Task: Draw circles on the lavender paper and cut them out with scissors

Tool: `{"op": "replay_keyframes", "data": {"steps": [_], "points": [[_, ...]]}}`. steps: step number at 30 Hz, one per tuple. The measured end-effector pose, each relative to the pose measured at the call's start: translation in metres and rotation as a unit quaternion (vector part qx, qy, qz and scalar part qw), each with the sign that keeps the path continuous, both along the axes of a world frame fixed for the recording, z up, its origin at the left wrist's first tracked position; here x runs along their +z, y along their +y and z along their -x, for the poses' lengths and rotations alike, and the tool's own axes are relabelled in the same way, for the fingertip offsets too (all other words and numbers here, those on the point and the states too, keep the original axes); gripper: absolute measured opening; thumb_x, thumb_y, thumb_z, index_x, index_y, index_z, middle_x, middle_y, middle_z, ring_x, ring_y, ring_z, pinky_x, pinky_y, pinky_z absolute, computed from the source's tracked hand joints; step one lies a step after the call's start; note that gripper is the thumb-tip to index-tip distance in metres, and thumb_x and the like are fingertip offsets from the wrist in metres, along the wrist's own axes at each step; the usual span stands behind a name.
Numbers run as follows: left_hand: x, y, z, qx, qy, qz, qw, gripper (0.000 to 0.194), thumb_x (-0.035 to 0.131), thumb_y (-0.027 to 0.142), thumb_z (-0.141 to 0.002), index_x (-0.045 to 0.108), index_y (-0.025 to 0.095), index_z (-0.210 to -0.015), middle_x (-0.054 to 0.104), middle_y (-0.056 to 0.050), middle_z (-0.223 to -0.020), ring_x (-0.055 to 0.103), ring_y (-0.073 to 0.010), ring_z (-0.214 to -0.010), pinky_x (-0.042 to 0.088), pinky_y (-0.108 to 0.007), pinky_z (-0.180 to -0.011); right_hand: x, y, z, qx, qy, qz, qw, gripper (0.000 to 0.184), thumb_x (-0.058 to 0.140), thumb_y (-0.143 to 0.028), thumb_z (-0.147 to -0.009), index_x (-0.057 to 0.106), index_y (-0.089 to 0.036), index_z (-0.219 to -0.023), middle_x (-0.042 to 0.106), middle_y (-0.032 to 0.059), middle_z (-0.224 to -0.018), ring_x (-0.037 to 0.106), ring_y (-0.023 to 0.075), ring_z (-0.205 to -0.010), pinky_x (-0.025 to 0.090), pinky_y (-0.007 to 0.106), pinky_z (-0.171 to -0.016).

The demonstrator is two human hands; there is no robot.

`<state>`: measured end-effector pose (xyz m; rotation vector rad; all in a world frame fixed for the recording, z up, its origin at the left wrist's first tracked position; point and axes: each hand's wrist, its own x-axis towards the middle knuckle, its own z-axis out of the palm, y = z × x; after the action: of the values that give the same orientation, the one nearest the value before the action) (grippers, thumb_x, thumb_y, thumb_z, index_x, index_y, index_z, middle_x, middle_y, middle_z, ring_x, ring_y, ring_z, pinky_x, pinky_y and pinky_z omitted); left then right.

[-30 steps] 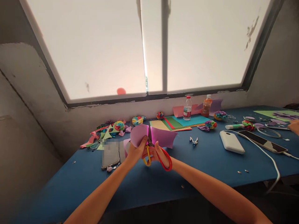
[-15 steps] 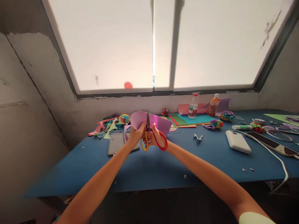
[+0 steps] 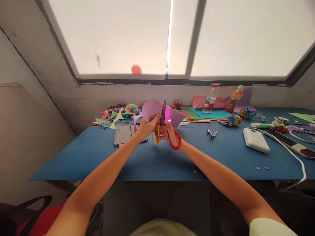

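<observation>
paper, purple (image 3: 150,109), one piece: matt, of a plain light violet, held up above the blue counter (image 3: 157,165) between the two hands. left part broad and rounded along its outer edge; right part flat, drawn out to an angled corner. a bright magenta band runs down it just right of the scissors blade, the strongest colour on the sheet.

scissors (image 3: 164,113), one pair: dark pointed blade directed upward against the paper; one handle loop yellow, the other red, the loops standing apart. a second blade cannot be made out.

left hand (image 3: 149,126): closed on the lower edge of the rounded part, thumb laid over the front, beside the blade.

right hand (image 3: 172,135): holding the scissors, thumb raised by the red loop, fingers about the yellow one.

surroundings: grey flat device (image 3: 122,132), lying behind the left forearm; crumpled paper flowers in mixed colours, one (image 3: 177,104) near the wall; stacked coloured sheets (image 3: 211,113), turquoise, green and red among them; red-capped bottle (image 3: 210,101), clear; white-capped bottle (image 3: 234,99), orange contents; white rounded block (image 3: 256,140), near a pale cable (image 3: 292,157).
</observation>
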<state>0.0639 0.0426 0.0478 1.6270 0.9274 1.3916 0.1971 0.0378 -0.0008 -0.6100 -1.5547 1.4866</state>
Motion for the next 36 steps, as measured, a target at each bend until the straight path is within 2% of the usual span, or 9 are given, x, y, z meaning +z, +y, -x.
{"op": "replay_keyframes", "data": {"steps": [3, 9, 20, 23, 29, 36], "points": [[-0.0008, -0.0006, -0.0012, -0.009, -0.006, 0.009, 1.000, 0.041, 0.062, 0.050, -0.076, 0.045, 0.019, -0.056, 0.041, 0.004, -0.047, 0.039, -0.0087, -0.045, 0.032, -0.024, -0.045, 0.0004, -0.0011, 0.0003, 0.008, 0.008, 0.010, 1.000, 0.090, 0.025, -0.094, -0.063, 0.062, -0.015, -0.084, 0.051, 0.0049, -0.070, 0.050, 0.0157, -0.061, 0.049, 0.034, -0.061], [0.0009, -0.0021, -0.0027, 0.014, 0.004, 0.016, 1.000, 0.040, 0.065, 0.049, -0.072, 0.046, 0.019, -0.055, 0.041, 0.004, -0.046, 0.040, -0.0090, -0.045, 0.033, -0.025, -0.045, 0.0026, -0.0046, -0.0016, 0.005, -0.005, -0.005, 1.000, 0.086, 0.019, -0.090, -0.071, 0.061, -0.016, -0.086, 0.049, 0.0036, -0.066, 0.049, 0.0153, -0.058, 0.048, 0.034, -0.062], [0.0037, -0.0049, -0.0040, 0.001, -0.002, 0.057, 0.998, 0.038, 0.067, 0.050, -0.070, 0.049, 0.019, -0.058, 0.039, 0.005, -0.045, 0.040, -0.0092, -0.044, 0.033, -0.025, -0.045, 0.0058, -0.0092, -0.0001, -0.015, 0.007, 0.006, 1.000, 0.090, 0.012, -0.089, -0.071, 0.062, -0.016, -0.085, 0.047, 0.0036, -0.067, 0.047, 0.0151, -0.058, 0.049, 0.034, -0.060], [0.0055, -0.0066, -0.0033, -0.009, 0.007, 0.054, 0.998, 0.036, 0.065, 0.047, -0.073, 0.049, 0.018, -0.058, 0.040, 0.005, -0.047, 0.038, -0.0081, -0.043, 0.032, -0.024, -0.044, 0.0059, -0.0088, -0.0009, -0.026, 0.006, 0.008, 1.000, 0.092, 0.013, -0.091, -0.068, 0.063, -0.015, -0.083, 0.046, 0.0029, -0.065, 0.047, 0.0146, -0.057, 0.049, 0.034, -0.058], [0.0068, -0.0054, 0.0001, -0.017, 0.015, 0.019, 1.000, 0.033, 0.066, 0.043, -0.074, 0.050, 0.018, -0.059, 0.045, 0.003, -0.050, 0.042, -0.0092, -0.047, 0.035, -0.024, -0.046, 0.0066, -0.0101, -0.0032, -0.033, 0.005, -0.017, 0.999, 0.082, 0.024, -0.091, -0.068, 0.063, -0.019, -0.079, 0.045, 0.0025, -0.065, 0.047, 0.0142, -0.055, 0.048, 0.032, -0.056], [0.0054, -0.0025, 0.0028, -0.028, 0.031, 0.028, 0.999, 0.030, 0.066, 0.043, -0.072, 0.053, 0.018, -0.064, 0.048, 0.002, -0.054, 0.046, -0.0107, -0.051, 0.037, -0.025, -0.049, 0.0060, -0.0095, -0.0022, -0.036, 0.004, -0.008, 0.999, 0.081, 0.024, -0.092, -0.066, 0.058, -0.019, -0.077, 0.038, -0.0006, -0.062, 0.040, 0.0119, -0.051, 0.043, 0.031, -0.051]]}}
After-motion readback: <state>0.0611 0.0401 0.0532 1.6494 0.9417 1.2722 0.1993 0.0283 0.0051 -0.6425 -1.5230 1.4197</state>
